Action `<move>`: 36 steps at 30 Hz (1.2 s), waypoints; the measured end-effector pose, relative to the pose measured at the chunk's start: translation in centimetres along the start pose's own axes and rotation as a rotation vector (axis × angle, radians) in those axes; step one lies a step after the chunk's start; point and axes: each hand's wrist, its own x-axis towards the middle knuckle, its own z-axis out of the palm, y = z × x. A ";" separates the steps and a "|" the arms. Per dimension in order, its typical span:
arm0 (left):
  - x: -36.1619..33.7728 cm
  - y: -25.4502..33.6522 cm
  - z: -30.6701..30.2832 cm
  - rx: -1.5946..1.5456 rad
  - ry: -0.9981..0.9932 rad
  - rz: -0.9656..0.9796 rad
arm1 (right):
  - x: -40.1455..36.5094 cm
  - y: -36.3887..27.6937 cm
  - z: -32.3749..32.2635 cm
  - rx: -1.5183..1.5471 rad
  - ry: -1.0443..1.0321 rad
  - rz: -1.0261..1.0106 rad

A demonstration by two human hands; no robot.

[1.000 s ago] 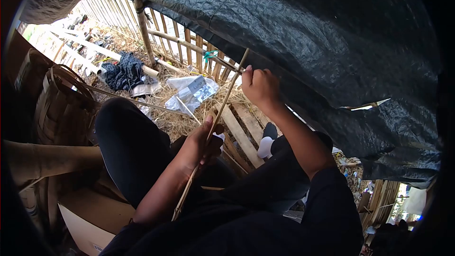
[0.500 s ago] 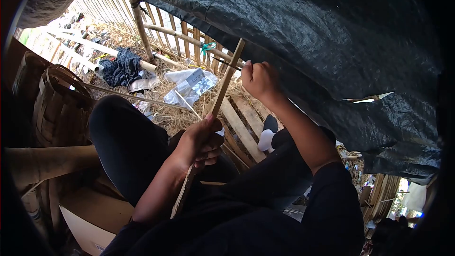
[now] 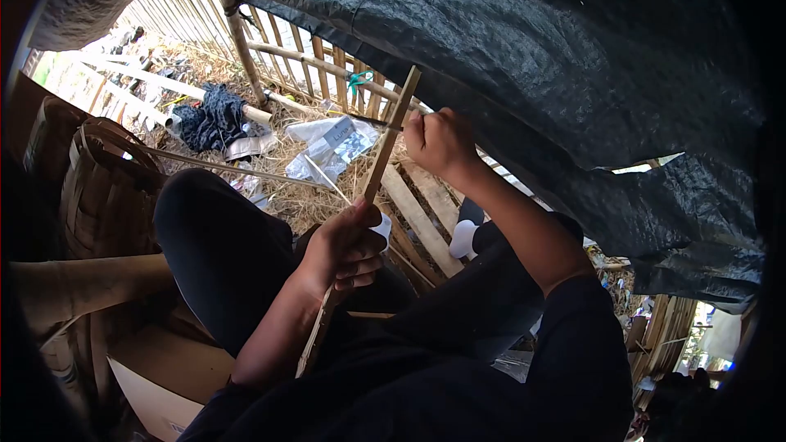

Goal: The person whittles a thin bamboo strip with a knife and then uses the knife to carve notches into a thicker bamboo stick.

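My left hand point(image 3: 340, 250) is wrapped round the lower part of a long bamboo strip point(image 3: 387, 147), which slants up and to the right from my lap. In my right hand point(image 3: 440, 141) is a thin dark knife point(image 3: 370, 121); the fist closes round its handle, and its blade lies across the upper part of the strip, pointing left. A thin pale sliver point(image 3: 326, 178) shows just above my left hand, and its lower end is hidden there.
A black tarp point(image 3: 524, 57) hangs at the upper right. Behind the strip are a bamboo fence point(image 3: 319, 65), a clear plastic bag point(image 3: 315, 161) and wooden slats point(image 3: 422, 217). A woven basket point(image 3: 106, 188) and a cardboard box point(image 3: 155, 389) stand at left.
My right hand has moved slightly left and down along the strip, and more of the blade now sticks out to the left. My left hand keeps its hold in nearly the same place.
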 end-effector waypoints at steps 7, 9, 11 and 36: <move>-0.4 0.5 0.0 0.043 0.041 0.004 | 0.0 -0.9 -0.5 0.022 -0.038 -0.020; -0.1 0.1 0.1 0.032 0.031 -0.023 | 1.0 0.8 0.0 -0.006 0.063 0.039; -0.1 0.1 0.1 0.029 0.050 -0.018 | 1.8 1.2 -0.6 -0.022 0.063 0.118; -0.5 -0.2 -0.2 0.040 0.108 -0.016 | 3.3 3.3 0.2 -0.021 0.102 0.096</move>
